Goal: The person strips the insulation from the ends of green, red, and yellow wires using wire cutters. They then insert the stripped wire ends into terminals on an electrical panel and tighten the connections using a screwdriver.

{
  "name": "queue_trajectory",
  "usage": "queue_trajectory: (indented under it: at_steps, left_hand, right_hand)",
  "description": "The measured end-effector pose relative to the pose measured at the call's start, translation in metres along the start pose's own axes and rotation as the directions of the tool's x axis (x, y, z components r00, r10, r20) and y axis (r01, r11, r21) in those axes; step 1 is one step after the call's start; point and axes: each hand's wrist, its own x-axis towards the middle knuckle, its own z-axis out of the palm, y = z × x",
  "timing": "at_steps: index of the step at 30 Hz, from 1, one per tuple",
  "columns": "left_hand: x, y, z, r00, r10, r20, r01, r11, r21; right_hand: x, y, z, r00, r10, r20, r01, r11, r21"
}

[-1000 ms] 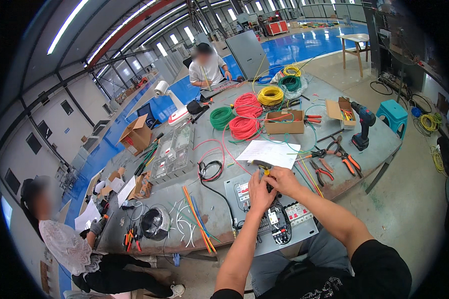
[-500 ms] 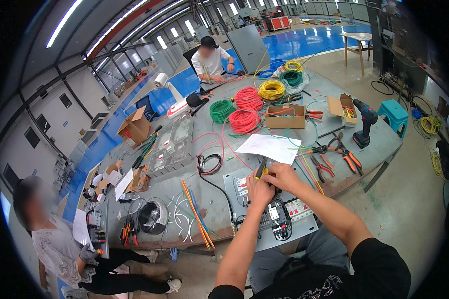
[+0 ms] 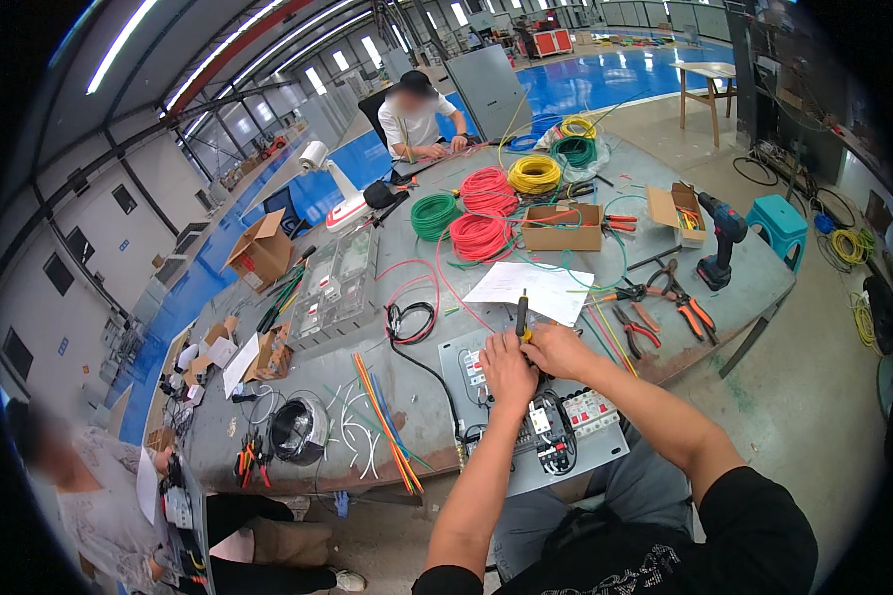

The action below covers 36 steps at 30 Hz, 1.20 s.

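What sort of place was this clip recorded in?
Probably an electrical assembly workshop, judging by the grey metal panel carrying white-and-red breakers, the round red wire coils and the black-and-red cordless drill.

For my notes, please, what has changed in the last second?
The yellow-and-black tool, between the left hand and right hand, swung from pointing leftward to pointing up the picture. The left-side co-worker shifted toward the lower left. Both hands stay over the electrical panel; the cordless drill stays put.

The hands (image 3: 509, 371) meet at a black-and-yellow tool (image 3: 522, 311) over a grey panel (image 3: 597, 453).
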Motion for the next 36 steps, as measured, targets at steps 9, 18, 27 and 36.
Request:
queue_trajectory:
  at_steps: [9, 18, 27, 36]
  left_hand:
    - [0.005, -0.006, 0.013, 0.995, 0.014, 0.104, -0.016, 1.0, 0.014]
    - [0.001, -0.006, 0.005, 0.99, 0.01, 0.142, -0.018, 0.998, 0.054]
    - [0.003, -0.007, 0.004, 0.989, 0.012, 0.146, -0.026, 0.995, 0.094]
    - [0.003, -0.008, -0.001, 0.98, 0.02, 0.2, -0.038, 0.995, 0.09]
  right_hand:
    - [-0.001, -0.005, -0.003, 0.997, 0.032, -0.068, -0.037, 0.997, -0.069]
    - [0.004, -0.007, -0.004, 0.998, -0.028, -0.058, 0.014, 0.973, -0.229]
    - [0.008, -0.005, -0.002, 1.0, -0.015, -0.008, 0.014, 0.993, -0.118]
    - [0.011, -0.005, -0.006, 0.995, -0.064, 0.08, 0.07, 0.995, -0.075]
